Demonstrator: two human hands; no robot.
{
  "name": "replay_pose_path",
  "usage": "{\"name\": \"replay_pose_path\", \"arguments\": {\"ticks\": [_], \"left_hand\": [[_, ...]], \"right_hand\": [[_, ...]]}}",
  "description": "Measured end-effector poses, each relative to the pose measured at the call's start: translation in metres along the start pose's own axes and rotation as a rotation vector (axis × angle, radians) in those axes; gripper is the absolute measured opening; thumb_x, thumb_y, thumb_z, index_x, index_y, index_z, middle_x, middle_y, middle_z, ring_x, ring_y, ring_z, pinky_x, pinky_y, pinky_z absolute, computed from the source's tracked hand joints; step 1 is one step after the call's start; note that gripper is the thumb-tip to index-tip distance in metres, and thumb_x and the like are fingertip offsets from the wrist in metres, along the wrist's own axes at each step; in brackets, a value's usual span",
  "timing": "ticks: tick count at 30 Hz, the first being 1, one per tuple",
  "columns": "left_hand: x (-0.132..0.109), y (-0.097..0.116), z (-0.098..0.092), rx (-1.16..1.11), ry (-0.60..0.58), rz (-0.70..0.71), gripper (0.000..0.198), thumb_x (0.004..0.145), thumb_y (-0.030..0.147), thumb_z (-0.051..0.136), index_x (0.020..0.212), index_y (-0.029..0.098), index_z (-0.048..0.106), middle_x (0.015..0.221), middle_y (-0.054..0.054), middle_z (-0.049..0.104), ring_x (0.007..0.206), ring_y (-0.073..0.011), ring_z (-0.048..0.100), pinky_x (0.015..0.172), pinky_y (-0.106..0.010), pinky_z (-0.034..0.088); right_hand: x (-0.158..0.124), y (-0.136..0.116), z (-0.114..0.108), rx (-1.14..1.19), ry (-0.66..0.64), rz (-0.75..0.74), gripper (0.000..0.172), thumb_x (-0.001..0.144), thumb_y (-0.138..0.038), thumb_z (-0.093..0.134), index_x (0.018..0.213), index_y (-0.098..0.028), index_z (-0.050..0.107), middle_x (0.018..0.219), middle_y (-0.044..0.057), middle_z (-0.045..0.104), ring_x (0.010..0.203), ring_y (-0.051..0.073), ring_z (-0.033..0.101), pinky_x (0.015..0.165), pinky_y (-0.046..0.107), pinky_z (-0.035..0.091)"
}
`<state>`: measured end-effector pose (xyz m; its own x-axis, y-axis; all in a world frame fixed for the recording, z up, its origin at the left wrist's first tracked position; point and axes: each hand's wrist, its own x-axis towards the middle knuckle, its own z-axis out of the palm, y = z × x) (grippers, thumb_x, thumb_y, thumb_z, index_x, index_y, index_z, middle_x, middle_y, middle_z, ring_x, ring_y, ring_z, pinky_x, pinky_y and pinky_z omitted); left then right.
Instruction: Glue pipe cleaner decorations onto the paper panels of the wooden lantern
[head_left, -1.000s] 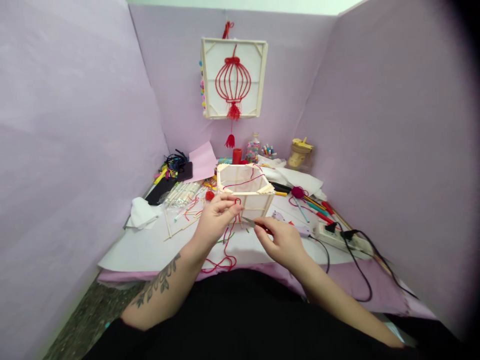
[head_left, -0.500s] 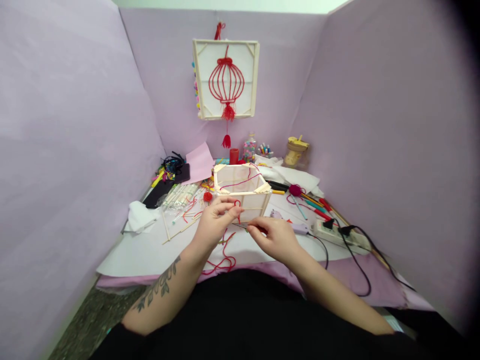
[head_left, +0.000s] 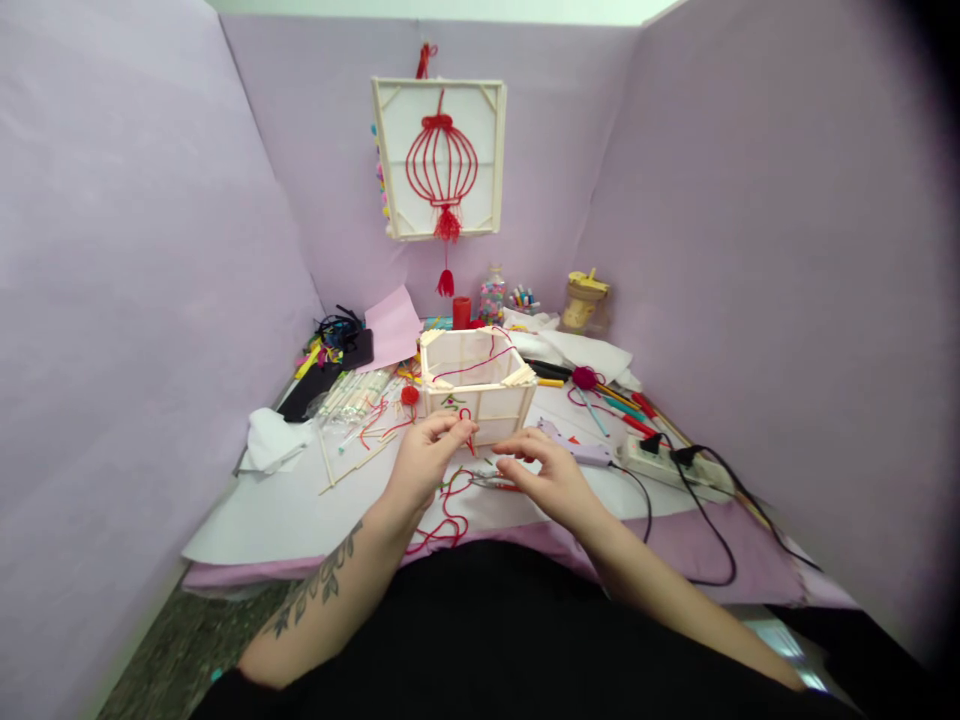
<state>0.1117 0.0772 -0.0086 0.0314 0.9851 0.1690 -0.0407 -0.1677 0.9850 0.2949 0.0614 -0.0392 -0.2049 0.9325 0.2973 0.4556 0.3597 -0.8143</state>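
Observation:
My left hand (head_left: 429,450) pinches a small loop of red yarn (head_left: 465,414) between thumb and fingertips, its short ends hanging down. Facing it, my right hand (head_left: 546,470) has thumb and fingers apart with nothing held. Just below those fingers, a pair of scissors (head_left: 489,479) with red handles lies on the white table covering, partly covered by the hand. Behind both hands stands a box-shaped lantern frame (head_left: 499,408) of pale sticks with white panels; a red thread crosses its top. Longer red yarn (head_left: 450,525) curls in front of my left hand.
A finished lantern (head_left: 441,160) hangs on the back wall. To the right lie a purple glue gun (head_left: 581,448), a power strip (head_left: 675,468) with black cords, and markers. Bagged sticks (head_left: 352,395), crumpled tissue (head_left: 274,440) and yarn scraps are at left.
My right hand has moved slightly away from the yarn and opened; the scissors now lie on the table below it. My left hand has come down a little, still pinching the loop.

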Motion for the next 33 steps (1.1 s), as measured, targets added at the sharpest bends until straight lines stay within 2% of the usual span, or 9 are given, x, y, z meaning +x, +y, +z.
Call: {"name": "replay_pose_path", "arguments": {"ticks": [5,10,14,16,20,23,26,29,33], "left_hand": [[-0.004,-0.002,0.005,0.060,-0.029,0.049,0.018,0.075,0.034,0.070,0.070,0.018,0.075,0.084,-0.004,0.062,0.085,-0.0175,0.058,0.082,-0.028,0.043],[-0.006,-0.001,0.006,0.079,-0.019,0.044,0.020,0.077,0.033,0.068,0.066,0.017,0.073,0.078,-0.003,0.061,0.080,-0.0155,0.058,0.077,-0.026,0.043],[-0.006,-0.001,0.008,-0.018,-0.021,-0.041,0.023,0.076,0.036,0.068,0.065,0.016,0.068,0.070,-0.001,0.061,0.073,-0.0143,0.056,0.073,-0.026,0.043],[-0.006,-0.003,0.008,-0.044,-0.002,-0.064,0.022,0.076,0.037,0.068,0.078,0.016,0.069,0.077,-0.003,0.065,0.075,-0.0149,0.057,0.073,-0.026,0.044],[-0.006,-0.017,-0.007,0.182,0.243,0.123,0.039,0.079,0.036,0.064,0.113,0.018,0.058,0.110,-0.008,0.062,0.086,-0.0158,0.057,0.074,-0.028,0.045],[0.000,-0.032,-0.025,0.473,0.448,0.250,0.046,0.075,0.035,0.067,0.115,0.019,0.051,0.114,-0.010,0.057,0.091,-0.0186,0.056,0.078,-0.033,0.047],[0.008,-0.048,-0.039,0.654,0.324,0.247,0.044,0.074,0.034,0.067,0.112,0.018,0.051,0.112,-0.011,0.059,0.097,-0.0230,0.058,0.087,-0.042,0.047],[0.014,-0.054,-0.044,0.724,0.183,0.165,0.027,0.082,0.034,0.058,0.103,0.017,0.056,0.099,-0.010,0.065,0.090,-0.0235,0.063,0.081,-0.041,0.050],[0.014,-0.037,-0.043,0.784,0.204,0.232,0.023,0.088,0.034,0.050,0.099,0.016,0.059,0.094,-0.009,0.068,0.083,-0.0214,0.065,0.076,-0.037,0.051]], "right_hand": [[0.010,-0.019,0.011,0.288,-0.059,0.129,0.025,0.077,-0.041,0.067,0.086,-0.018,0.071,0.083,0.004,0.063,0.069,0.014,0.054,0.064,0.028,0.044],[0.011,-0.017,0.027,0.535,-0.097,0.252,0.027,0.075,-0.040,0.068,0.067,-0.016,0.062,0.062,-0.002,0.055,0.058,0.010,0.046,0.058,0.025,0.036],[0.010,-0.017,0.025,0.519,-0.096,0.268,0.024,0.073,-0.038,0.068,0.068,-0.016,0.062,0.062,-0.002,0.056,0.058,0.011,0.046,0.058,0.025,0.036],[0.009,-0.018,0.021,0.433,-0.106,0.238,0.022,0.074,-0.036,0.066,0.067,-0.016,0.063,0.065,-0.001,0.058,0.061,0.012,0.049,0.061,0.026,0.038],[0.004,-0.008,0.011,0.203,-0.082,0.154,0.019,0.075,-0.035,0.064,0.066,-0.018,0.066,0.073,0.002,0.060,0.072,0.016,0.055,0.072,0.030,0.044],[0.006,0.012,0.003,0.128,0.149,0.140,0.020,0.075,-0.039,0.064,0.072,-0.020,0.069,0.100,0.009,0.061,0.098,0.023,0.058,0.089,0.038,0.045],[0.012,0.029,-0.002,0.106,0.310,0.158,0.020,0.074,-0.041,0.066,0.075,-0.021,0.070,0.131,0.011,0.052,0.125,0.030,0.047,0.106,0.046,0.035],[0.019,0.033,-0.002,0.156,0.185,0.095,0.019,0.077,-0.040,0.064,0.073,-0.021,0.068,0.135,0.009,0.054,0.127,0.028,0.048,0.110,0.046,0.032],[0.020,0.019,-0.006,0.248,0.116,0.046,0.020,0.080,-0.039,0.064,0.071,-0.021,0.066,0.134,0.007,0.057,0.125,0.026,0.052,0.110,0.043,0.034]]}}
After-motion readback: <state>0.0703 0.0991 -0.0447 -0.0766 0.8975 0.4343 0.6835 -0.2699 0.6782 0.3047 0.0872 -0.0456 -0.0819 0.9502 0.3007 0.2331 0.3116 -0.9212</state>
